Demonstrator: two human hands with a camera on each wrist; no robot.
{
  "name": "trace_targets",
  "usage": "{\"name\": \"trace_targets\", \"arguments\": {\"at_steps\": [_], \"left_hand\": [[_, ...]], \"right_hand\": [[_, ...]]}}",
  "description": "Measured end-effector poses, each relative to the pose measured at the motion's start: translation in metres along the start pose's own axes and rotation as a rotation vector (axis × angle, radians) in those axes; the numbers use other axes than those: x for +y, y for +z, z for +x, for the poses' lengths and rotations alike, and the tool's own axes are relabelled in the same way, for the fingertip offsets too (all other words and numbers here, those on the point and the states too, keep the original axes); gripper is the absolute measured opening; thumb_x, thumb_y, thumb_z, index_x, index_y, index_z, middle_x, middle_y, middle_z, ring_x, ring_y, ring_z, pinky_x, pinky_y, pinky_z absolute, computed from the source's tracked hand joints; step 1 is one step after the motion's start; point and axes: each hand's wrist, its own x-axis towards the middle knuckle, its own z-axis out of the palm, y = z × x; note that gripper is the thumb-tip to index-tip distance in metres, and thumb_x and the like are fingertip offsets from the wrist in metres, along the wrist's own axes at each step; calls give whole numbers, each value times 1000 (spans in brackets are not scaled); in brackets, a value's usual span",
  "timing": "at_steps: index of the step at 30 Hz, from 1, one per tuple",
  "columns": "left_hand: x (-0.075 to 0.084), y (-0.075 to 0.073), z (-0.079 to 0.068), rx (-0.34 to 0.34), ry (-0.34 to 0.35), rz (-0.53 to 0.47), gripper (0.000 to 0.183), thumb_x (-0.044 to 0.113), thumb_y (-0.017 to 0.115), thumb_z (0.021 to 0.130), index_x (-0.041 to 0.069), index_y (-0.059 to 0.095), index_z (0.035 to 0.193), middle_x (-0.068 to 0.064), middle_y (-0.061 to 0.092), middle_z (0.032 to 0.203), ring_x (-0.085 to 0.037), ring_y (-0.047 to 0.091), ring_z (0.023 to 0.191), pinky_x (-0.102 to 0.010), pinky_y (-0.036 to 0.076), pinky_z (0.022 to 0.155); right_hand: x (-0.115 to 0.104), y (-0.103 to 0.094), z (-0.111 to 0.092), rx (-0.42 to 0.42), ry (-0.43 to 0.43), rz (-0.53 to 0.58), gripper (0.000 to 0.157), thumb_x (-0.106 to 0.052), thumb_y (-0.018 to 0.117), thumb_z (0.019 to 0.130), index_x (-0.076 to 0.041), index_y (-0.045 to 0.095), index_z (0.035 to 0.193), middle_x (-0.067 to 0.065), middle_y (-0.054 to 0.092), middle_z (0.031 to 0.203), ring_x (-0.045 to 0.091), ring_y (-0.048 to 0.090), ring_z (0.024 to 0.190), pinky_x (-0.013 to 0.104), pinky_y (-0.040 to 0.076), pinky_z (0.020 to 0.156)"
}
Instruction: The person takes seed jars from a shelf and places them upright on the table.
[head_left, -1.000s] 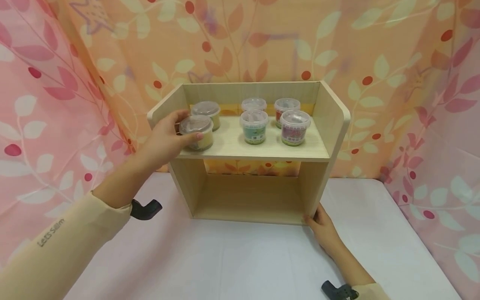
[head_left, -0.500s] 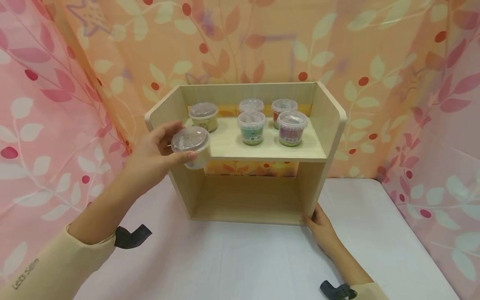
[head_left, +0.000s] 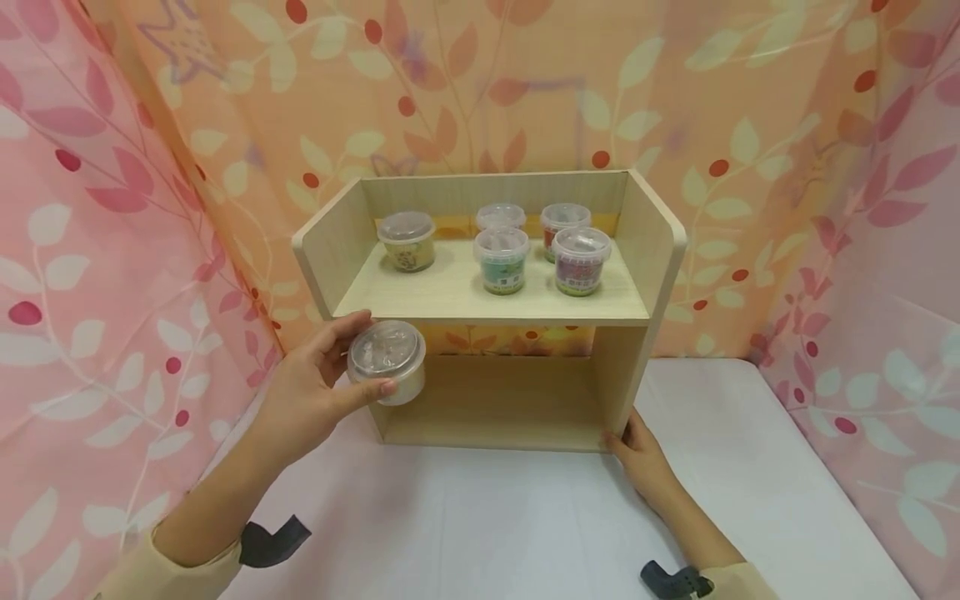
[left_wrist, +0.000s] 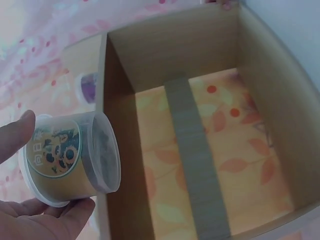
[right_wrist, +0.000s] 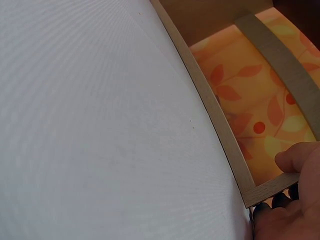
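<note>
My left hand [head_left: 303,396] grips a small round lidded tub [head_left: 388,362] between thumb and fingers, in front of the shelf's lower opening. In the left wrist view the tub [left_wrist: 60,155] shows a clear lid and a round label with a flower drawing. The wooden shelf unit [head_left: 427,307] stands on the white-covered table. At the unit's bottom right corner, my right hand [head_left: 647,467] holds the side panel. The right wrist view has its thumb [right_wrist: 295,157] inside the panel, fingers on the outside. A similar yellowish tub [head_left: 408,250] sits on the upper board's left.
On the upper board's right stand a green cup [head_left: 502,271], a purple cup [head_left: 579,271], a red cup [head_left: 551,237] and another clear-lidded cup [head_left: 500,217]. The lower compartment [head_left: 495,408] has a bare floor board. Leaf-patterned curtains [head_left: 480,83] surround the table [head_left: 480,517].
My left hand has lifted the front left tub off the upper board and brought it forward and down, below the board's edge. My right hand stays on the shelf corner.
</note>
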Motion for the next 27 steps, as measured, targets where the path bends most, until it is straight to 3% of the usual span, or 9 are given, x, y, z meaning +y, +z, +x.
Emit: {"name": "trace_targets", "arguments": {"at_steps": [9, 17, 27], "left_hand": [[-40, 19, -24, 2, -44, -52, 82, 6, 90, 77, 0, 48, 148, -11, 53, 140, -10, 54, 125, -9, 40, 106], [-75, 35, -41, 0, 14, -107, 82, 0, 89, 76, 0, 49, 147, -14, 51, 139, -7, 53, 125, -11, 41, 107], [-108, 55, -53, -49, 16, -143, 79, 1, 89, 75, 6, 53, 144, -15, 50, 140, -5, 53, 126, -12, 41, 107]], "right_hand": [[5, -4, -5, 16, 8, -18, 68, -1, 58, 102, -4, 25, 161, 31, 36, 157, 49, 33, 144, 3, 34, 103], [4, -6, -4, 12, 16, -24, 73, -1, 58, 102, -8, 20, 163, 30, 31, 160, 49, 30, 147, 3, 33, 103], [-1, -1, 1, -10, 47, -29, 76, -3, 59, 102, -10, 15, 165, 29, 27, 163, 48, 27, 149, 2, 32, 102]]}}
